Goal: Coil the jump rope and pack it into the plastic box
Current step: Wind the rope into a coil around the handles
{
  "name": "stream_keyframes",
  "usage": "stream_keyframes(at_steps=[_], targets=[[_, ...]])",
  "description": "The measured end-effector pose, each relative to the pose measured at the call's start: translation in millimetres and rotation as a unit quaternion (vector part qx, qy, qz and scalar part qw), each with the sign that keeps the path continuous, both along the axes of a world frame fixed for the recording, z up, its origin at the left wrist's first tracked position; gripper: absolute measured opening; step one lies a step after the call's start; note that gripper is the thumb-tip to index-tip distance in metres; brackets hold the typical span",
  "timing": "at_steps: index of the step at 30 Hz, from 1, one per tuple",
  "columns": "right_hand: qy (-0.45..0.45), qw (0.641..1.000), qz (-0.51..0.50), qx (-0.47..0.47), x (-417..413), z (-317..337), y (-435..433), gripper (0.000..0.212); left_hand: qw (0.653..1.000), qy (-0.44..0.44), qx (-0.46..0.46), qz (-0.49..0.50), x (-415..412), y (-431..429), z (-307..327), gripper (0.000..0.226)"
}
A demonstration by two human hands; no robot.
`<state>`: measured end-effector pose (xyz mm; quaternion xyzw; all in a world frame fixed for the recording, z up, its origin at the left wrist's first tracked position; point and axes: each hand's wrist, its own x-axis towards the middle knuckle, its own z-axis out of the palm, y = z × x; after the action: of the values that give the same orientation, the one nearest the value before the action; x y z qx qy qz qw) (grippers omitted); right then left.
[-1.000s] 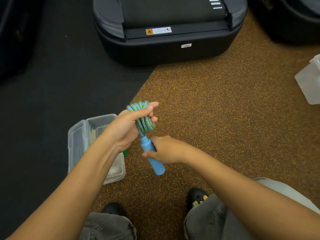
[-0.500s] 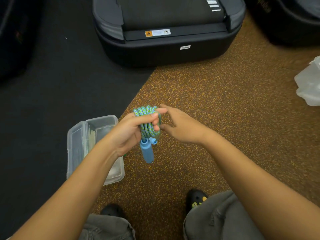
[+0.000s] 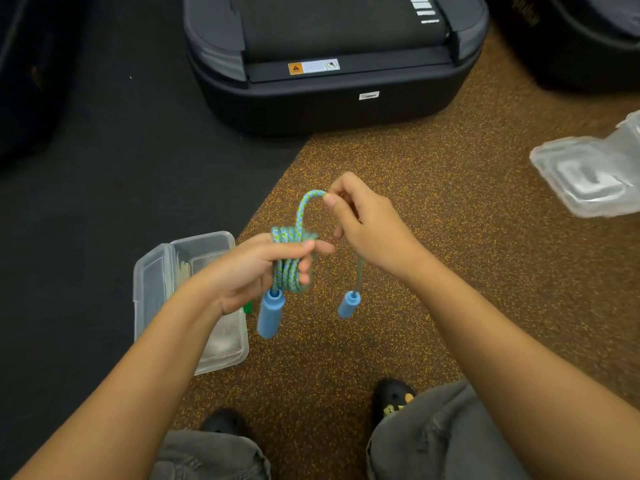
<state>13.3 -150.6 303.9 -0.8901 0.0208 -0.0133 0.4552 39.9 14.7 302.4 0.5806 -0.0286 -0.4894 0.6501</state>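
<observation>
Gripping the coiled jump rope [image 3: 288,271] in my left hand [image 3: 249,271], I keep its loops upright, one blue handle [image 3: 270,317] hanging toward six o'clock. My right hand [image 3: 370,230], at two o'clock from the coil, pinches the loose tail [image 3: 302,207], its second handle [image 3: 349,304] dangling. The plastic box [image 3: 156,271] lies open at eight o'clock, nearer my left hand. Half a second ago my right hand held no tail.

Even, soft indoor light, faint shadows, slight motion blur, wide-angle bending at the edges.
</observation>
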Motion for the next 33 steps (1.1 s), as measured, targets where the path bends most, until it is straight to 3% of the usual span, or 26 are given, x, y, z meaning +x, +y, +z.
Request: stream_keyframes(at_steps=[4,9,12,19,28,33], targets=[[-0.010,1.000,-0.022,0.001,2.2,-6.6,4.8,0.013,0.996,0.009,-0.094,0.003,-4.8,-2.7,10.4,0.009],[0.052,0.998,0.040,-0.022,-3.5,-13.8,15.5,0.013,0.949,0.113,-0.254,0.146,2.0,-1.8,15.9,0.027],[0.092,0.992,0.075,-0.033,-9.0,-12.5,24.5,0.011,0.930,0.113,-0.251,0.241,5.7,-3.1,10.8,0.036],[0.142,0.966,0.177,-0.125,-24.8,-16.8,38.8,0.008,0.940,0.021,-0.114,0.320,9.4,-5.4,-7.8,0.028],[0.012,0.966,0.191,-0.172,-21.2,-3.0,26.0,0.016,0.978,-0.100,0.006,0.182,-2.2,-11.4,-14.0,0.020],[-0.016,0.968,0.204,-0.144,-9.1,8.1,8.0,0.019,0.995,-0.017,-0.057,0.082,-5.8,-9.5,-1.5,0.031]])
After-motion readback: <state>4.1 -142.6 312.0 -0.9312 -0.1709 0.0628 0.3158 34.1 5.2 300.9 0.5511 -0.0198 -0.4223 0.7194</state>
